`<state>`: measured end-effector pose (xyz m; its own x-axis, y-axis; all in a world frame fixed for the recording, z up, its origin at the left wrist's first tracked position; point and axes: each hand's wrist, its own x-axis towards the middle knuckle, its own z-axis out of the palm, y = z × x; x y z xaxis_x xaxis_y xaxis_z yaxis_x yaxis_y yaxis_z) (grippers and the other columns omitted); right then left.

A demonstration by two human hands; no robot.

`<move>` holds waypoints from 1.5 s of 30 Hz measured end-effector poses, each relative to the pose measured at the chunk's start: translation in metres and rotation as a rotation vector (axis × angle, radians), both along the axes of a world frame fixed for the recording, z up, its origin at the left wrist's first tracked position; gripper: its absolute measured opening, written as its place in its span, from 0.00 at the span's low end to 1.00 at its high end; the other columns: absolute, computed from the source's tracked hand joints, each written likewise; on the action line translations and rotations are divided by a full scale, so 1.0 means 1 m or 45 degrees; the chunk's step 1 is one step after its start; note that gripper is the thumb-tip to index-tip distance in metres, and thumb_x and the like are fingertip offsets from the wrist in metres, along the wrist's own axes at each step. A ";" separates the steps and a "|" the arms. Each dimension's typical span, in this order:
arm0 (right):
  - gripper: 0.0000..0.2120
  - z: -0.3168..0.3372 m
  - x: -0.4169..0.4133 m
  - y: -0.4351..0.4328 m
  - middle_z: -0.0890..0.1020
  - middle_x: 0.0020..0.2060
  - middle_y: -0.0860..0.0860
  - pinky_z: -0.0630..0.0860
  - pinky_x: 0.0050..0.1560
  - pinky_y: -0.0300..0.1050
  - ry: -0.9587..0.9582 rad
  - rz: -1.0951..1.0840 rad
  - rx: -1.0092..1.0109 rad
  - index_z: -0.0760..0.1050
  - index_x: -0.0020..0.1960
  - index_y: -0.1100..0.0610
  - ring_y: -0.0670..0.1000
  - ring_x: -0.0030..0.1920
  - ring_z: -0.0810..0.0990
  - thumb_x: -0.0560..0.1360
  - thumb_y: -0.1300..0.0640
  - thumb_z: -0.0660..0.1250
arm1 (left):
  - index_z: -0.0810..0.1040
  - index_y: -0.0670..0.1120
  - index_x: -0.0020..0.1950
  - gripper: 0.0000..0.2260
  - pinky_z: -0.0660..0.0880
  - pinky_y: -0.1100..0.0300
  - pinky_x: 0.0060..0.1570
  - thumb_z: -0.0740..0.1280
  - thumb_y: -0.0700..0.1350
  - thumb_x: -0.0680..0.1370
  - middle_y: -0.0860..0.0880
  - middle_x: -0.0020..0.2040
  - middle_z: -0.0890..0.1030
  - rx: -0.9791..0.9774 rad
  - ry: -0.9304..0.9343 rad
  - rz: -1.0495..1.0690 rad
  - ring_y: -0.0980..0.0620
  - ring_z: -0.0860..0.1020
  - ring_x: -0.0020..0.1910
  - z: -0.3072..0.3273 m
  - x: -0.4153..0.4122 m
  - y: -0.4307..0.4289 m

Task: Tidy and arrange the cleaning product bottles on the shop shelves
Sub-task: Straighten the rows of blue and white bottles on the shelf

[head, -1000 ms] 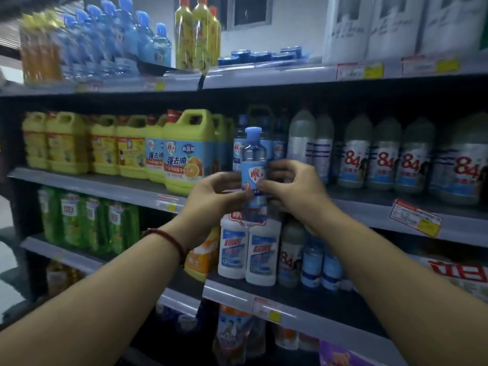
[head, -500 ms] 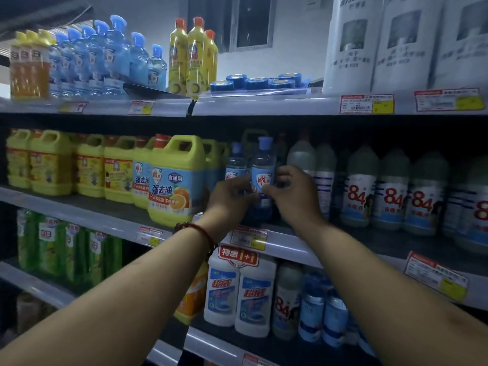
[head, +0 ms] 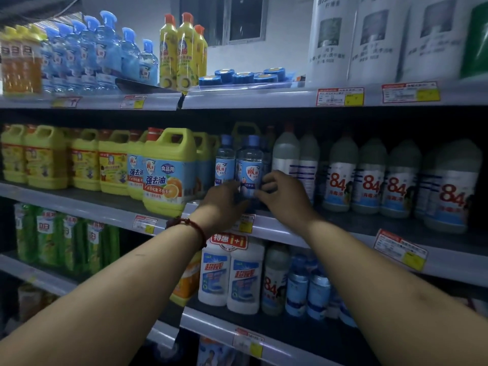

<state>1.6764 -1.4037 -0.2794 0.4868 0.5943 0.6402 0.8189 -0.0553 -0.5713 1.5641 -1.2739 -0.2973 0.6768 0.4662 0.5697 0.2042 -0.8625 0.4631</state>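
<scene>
My feed is dim with a cold blue cast. What light there is falls from above onto the pale top shelf edge (head: 237,99) and the wall (head: 285,35), while the recess behind the 84 bottles (head: 369,180) sinks into near-black shadow. The orange and blue bottles (head: 52,56) at the upper left smear with motion blur, and the wide lens bows straight lines toward the frame edges.

white bottles (head: 340,180): 84 | yellow jug (head: 169,175): 强去油, 食品用 | red tag (head: 228,240): 特惠 1+1 | twin bottles (head: 229,276): 超威
</scene>
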 end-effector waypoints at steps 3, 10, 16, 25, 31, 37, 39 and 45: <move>0.15 -0.002 -0.007 -0.020 0.81 0.50 0.49 0.78 0.54 0.47 -0.124 -0.028 -0.098 0.75 0.62 0.57 0.51 0.51 0.80 0.78 0.53 0.71 | 0.77 0.47 0.67 0.18 0.76 0.56 0.56 0.72 0.51 0.79 0.47 0.63 0.81 0.089 -0.031 0.011 0.47 0.79 0.60 -0.002 -0.016 -0.015; 0.21 -0.016 -0.023 -0.079 0.79 0.66 0.53 0.76 0.63 0.49 -0.340 -0.126 -0.269 0.73 0.69 0.52 0.55 0.64 0.78 0.78 0.51 0.70 | 0.79 0.49 0.68 0.23 0.79 0.49 0.60 0.73 0.57 0.76 0.50 0.62 0.82 0.182 -0.139 -0.032 0.50 0.79 0.61 -0.026 -0.044 -0.056; 0.16 -0.066 -0.032 -0.146 0.84 0.55 0.51 0.80 0.51 0.54 -0.551 -0.101 -0.141 0.77 0.63 0.51 0.54 0.53 0.83 0.77 0.47 0.70 | 0.81 0.51 0.64 0.19 0.78 0.52 0.60 0.75 0.55 0.75 0.52 0.60 0.82 0.163 -0.008 -0.183 0.53 0.80 0.57 -0.072 -0.042 -0.093; 0.24 -0.165 0.035 -0.189 0.78 0.65 0.49 0.77 0.57 0.50 -0.359 -0.238 -0.428 0.73 0.69 0.50 0.53 0.61 0.78 0.76 0.45 0.72 | 0.80 0.48 0.66 0.22 0.77 0.51 0.58 0.76 0.54 0.74 0.45 0.63 0.81 0.140 0.106 -0.177 0.43 0.80 0.60 -0.150 0.018 -0.124; 0.23 -0.199 0.088 -0.187 0.80 0.60 0.55 0.74 0.55 0.45 -0.044 -0.436 -0.232 0.74 0.64 0.57 0.55 0.59 0.78 0.73 0.53 0.77 | 0.79 0.42 0.64 0.23 0.78 0.52 0.54 0.78 0.49 0.72 0.40 0.59 0.80 -0.040 0.065 -0.083 0.39 0.81 0.54 -0.181 0.067 -0.116; 0.32 -0.216 0.117 -0.161 0.79 0.65 0.55 0.74 0.63 0.47 0.376 -0.431 -0.013 0.69 0.71 0.59 0.56 0.65 0.78 0.72 0.56 0.78 | 0.72 0.46 0.65 0.28 0.80 0.44 0.54 0.73 0.57 0.71 0.43 0.60 0.81 -0.274 -0.143 0.059 0.41 0.81 0.58 -0.200 0.101 -0.117; 0.30 -0.219 0.125 -0.149 0.82 0.60 0.54 0.77 0.60 0.51 0.427 -0.401 0.010 0.71 0.68 0.58 0.55 0.59 0.81 0.71 0.57 0.78 | 0.71 0.45 0.67 0.29 0.78 0.46 0.55 0.75 0.56 0.73 0.42 0.64 0.76 -0.296 -0.083 0.125 0.40 0.78 0.60 -0.204 0.110 -0.118; 0.24 -0.226 0.129 -0.123 0.83 0.55 0.55 0.75 0.50 0.44 0.394 -0.459 -0.140 0.75 0.60 0.60 0.55 0.54 0.82 0.70 0.52 0.79 | 0.76 0.46 0.64 0.25 0.69 0.60 0.49 0.78 0.54 0.71 0.47 0.60 0.77 -0.386 -0.105 0.050 0.55 0.72 0.52 -0.216 0.118 -0.113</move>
